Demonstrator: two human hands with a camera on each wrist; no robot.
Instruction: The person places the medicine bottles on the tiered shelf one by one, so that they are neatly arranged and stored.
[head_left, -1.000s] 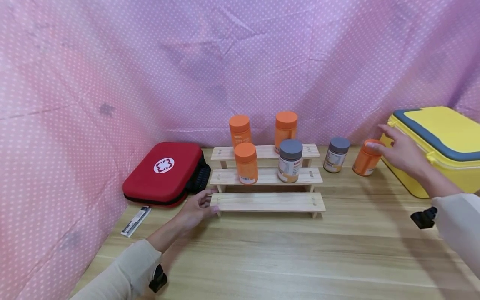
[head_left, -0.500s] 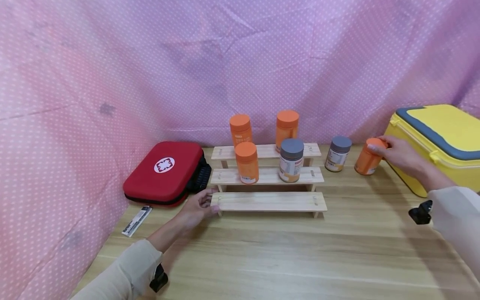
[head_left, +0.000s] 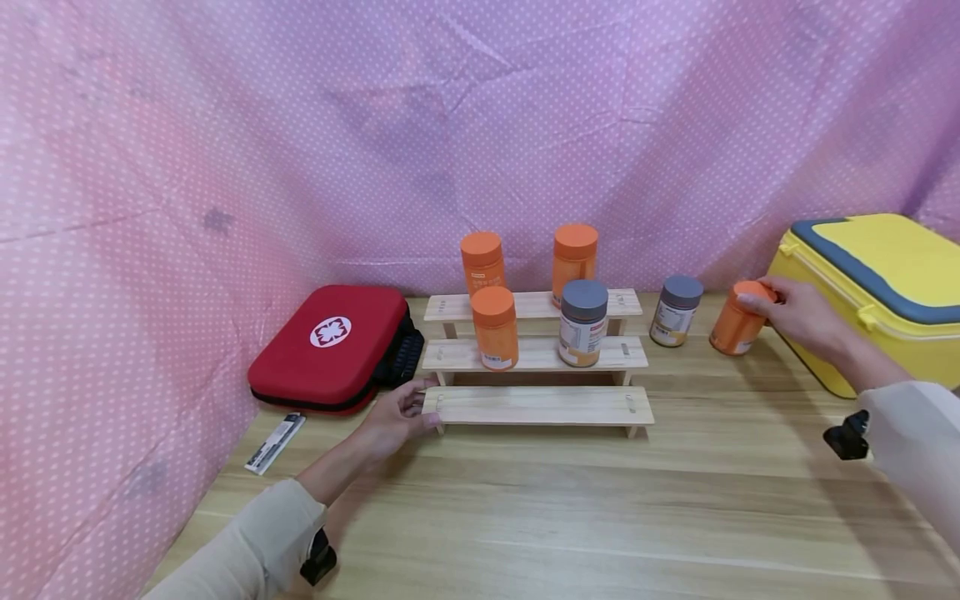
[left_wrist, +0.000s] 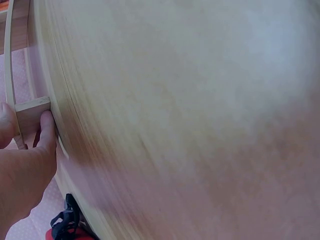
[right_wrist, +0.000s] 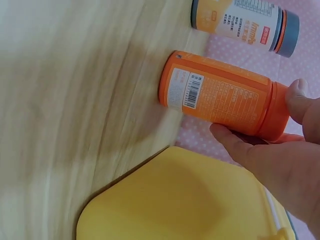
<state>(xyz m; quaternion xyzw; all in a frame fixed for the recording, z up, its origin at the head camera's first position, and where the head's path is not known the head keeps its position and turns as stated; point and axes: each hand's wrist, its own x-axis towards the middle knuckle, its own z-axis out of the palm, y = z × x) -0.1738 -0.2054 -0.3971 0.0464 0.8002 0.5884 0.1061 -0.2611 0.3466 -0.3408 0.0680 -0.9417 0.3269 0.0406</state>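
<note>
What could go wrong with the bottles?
The right hand holds an orange bottle near its lid, so it might slip. It could also bump the gray-lidded bottle beside it. The left hand grips the front shelf; a tug might wobble the bottles on the shelves behind.

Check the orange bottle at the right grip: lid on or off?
On: the right wrist view shows the orange lid seated atop the bottle, right grip touching it.

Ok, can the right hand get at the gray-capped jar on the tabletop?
Probably not yet: the right hand grips an orange jar, which is between it and the gray-capped jar.
</note>
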